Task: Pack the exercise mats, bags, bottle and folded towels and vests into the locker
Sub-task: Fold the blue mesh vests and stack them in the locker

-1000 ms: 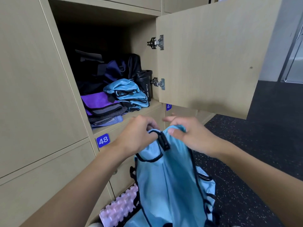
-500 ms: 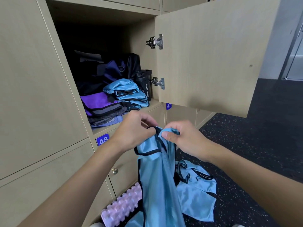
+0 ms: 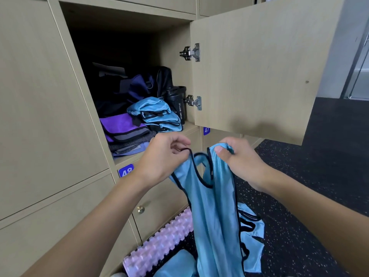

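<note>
Head view: left hand (image 3: 159,156) and right hand (image 3: 237,158) pinch vest (image 3: 213,206) straps, hanging below them; folding step, next fold, then locker (image 3: 123,23) above-left.

Visible body parts: two hands and two forearms.

1. The left hand (image 3: 159,156) is bare, wrist included.
2. The right hand (image 3: 242,159) is bare, wrist included; its thumbnail (image 3: 219,150) is short and plain.
3. The left forearm (image 3: 95,220) and the right forearm (image 3: 311,198) are bare from the wrist to the frame edge.

Upper arms, torso and any clothing lie outside the view.
</note>
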The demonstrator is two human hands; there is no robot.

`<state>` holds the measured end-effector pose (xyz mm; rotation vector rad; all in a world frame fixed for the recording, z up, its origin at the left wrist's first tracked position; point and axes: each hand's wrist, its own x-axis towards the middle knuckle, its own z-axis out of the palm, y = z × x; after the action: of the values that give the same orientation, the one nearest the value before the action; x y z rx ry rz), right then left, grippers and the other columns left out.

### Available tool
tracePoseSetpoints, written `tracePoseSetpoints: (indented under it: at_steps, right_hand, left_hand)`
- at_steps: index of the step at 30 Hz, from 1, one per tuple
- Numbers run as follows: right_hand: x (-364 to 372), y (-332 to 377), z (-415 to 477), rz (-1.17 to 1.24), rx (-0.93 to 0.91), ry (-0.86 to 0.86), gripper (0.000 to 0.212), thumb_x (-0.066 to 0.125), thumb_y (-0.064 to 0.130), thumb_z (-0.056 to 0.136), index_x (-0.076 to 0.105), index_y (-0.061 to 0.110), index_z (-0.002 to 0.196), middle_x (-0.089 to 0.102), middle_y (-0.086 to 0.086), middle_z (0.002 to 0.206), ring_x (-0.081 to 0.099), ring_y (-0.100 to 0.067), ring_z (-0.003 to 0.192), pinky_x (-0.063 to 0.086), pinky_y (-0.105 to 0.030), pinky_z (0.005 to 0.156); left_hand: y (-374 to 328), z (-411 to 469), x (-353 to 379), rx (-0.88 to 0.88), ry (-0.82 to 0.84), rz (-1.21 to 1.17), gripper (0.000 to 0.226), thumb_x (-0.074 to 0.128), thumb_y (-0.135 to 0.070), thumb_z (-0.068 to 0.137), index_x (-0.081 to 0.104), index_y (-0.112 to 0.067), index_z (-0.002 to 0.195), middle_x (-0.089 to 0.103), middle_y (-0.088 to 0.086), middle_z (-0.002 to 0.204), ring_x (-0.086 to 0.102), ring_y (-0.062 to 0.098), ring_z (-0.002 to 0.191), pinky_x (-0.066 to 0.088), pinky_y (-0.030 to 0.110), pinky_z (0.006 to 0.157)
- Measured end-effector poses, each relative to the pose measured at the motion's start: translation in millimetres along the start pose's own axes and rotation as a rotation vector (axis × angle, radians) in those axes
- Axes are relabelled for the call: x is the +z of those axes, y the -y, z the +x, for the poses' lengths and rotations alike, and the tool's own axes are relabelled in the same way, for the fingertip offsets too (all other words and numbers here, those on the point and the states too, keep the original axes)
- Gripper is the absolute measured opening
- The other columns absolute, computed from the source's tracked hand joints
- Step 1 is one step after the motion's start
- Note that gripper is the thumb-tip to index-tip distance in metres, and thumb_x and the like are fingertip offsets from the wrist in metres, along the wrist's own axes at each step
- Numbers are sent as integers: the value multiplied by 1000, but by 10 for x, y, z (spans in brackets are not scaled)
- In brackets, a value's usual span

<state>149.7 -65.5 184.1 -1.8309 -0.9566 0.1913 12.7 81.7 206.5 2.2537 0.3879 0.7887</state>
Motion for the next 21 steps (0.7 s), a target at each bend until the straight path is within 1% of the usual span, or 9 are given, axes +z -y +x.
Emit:
tracePoseSetpoints:
  at_steps: [4, 5, 7, 9, 12, 15, 17, 19, 21]
  right_hand:
    - [11, 85, -63, 224, -19, 165, 17, 57, 16, 97, 68, 10, 108, 70, -5, 109, 62, -9, 90, 48, -23, 83]
    - [15, 98, -84, 241, -29, 226, 15, 58, 16, 96, 69, 10, 105, 72, -3, 104, 62, -6, 86, 49, -21, 82]
    - [49, 129, -134, 207, -75, 293, 11, 60, 15, 95, 70, 13, 91, 69, 11, 76, 55, 2, 66, 43, -13, 68]
    - [96, 143, -151, 179, -98, 271, 15, 61, 14, 95, 69, 17, 83, 59, 17, 60, 46, 4, 55, 37, -10, 57]
    - [120, 147, -124, 200, -79, 171, 15, 62, 14, 95, 72, 15, 83, 64, 6, 70, 52, -4, 63, 41, -18, 63]
    - [82, 152, -88, 301, -56, 70, 16, 60, 13, 95, 72, 11, 83, 66, -3, 75, 57, -11, 70, 45, -26, 69]
    - [50, 146, -77, 343, -56, 25, 16, 60, 12, 96, 71, 8, 85, 68, -10, 78, 59, -15, 74, 49, -33, 73]
    - [41, 134, -73, 369, -51, 0, 15, 60, 11, 96, 71, 6, 88, 70, -13, 84, 62, -17, 76, 52, -37, 78]
    - [53, 126, -69, 398, -40, -9, 14, 60, 11, 96, 70, 5, 90, 70, -13, 85, 62, -18, 77, 52, -40, 80]
  left_hand:
    - [-38, -7, 38, 31, 30, -32, 8, 75, -11, 85, 71, -15, 80, 69, 2, 71, 56, 9, 63, 49, 29, 64]
    - [-44, -8, 39, 38, 30, -44, 9, 75, -11, 85, 71, -15, 79, 71, 3, 72, 57, 9, 63, 49, 30, 64]
    - [-65, -9, 39, 48, 35, -97, 9, 75, -9, 86, 71, -14, 80, 73, -1, 72, 61, 8, 65, 51, 30, 67]
    - [-85, -10, 43, 33, 46, -179, 6, 75, -6, 85, 71, -10, 84, 72, -7, 69, 63, 6, 66, 52, 25, 69]
    - [-74, -12, 23, -21, 73, -272, 11, 75, -3, 83, 69, -7, 92, 71, -5, 75, 63, 5, 69, 53, 18, 71]
    - [-18, -21, -2, -110, 151, -216, 26, 80, -7, 80, 67, -16, 101, 68, 1, 94, 62, 10, 79, 54, 22, 77]
    - [6, -39, 4, -174, 153, -113, 28, 81, -21, 80, 65, -20, 103, 66, 4, 100, 59, 10, 77, 51, 20, 70]
    - [-7, -63, 20, -212, 140, -78, 25, 76, -32, 84, 63, -18, 99, 69, 11, 95, 60, 11, 72, 47, 20, 62]
    - [-34, -92, 39, -200, 170, -110, 24, 74, -30, 86, 61, -12, 95, 70, 14, 85, 62, 9, 66, 47, 20, 58]
